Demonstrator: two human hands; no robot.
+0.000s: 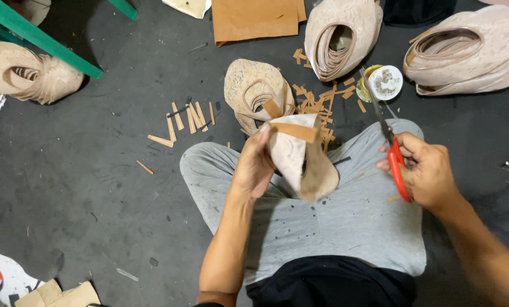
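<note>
- We sat cross-legged in grey trousers (345, 222) on a dark floor (84, 187), and our knees filled the near ground under both hands.
- Our left hand (253, 167) was closed around a beige shoe upper (300, 156), held upright above our lap with a tan strip (295, 132) lying across its top edge.
- Our right hand (428, 170) gripped red-handled scissors (392, 149), blades pointing away from us, held apart from the upper.
- Just beyond the upper lay another upper (254, 91) amid scattered tan offcuts (189, 119).
- A small round tin (382, 82) stood past the scissor tips, holding a pale, crusted substance.
- Farther off lay more uppers (342, 34), a tan sheet (254, 20) and a green table leg (38, 40).
</note>
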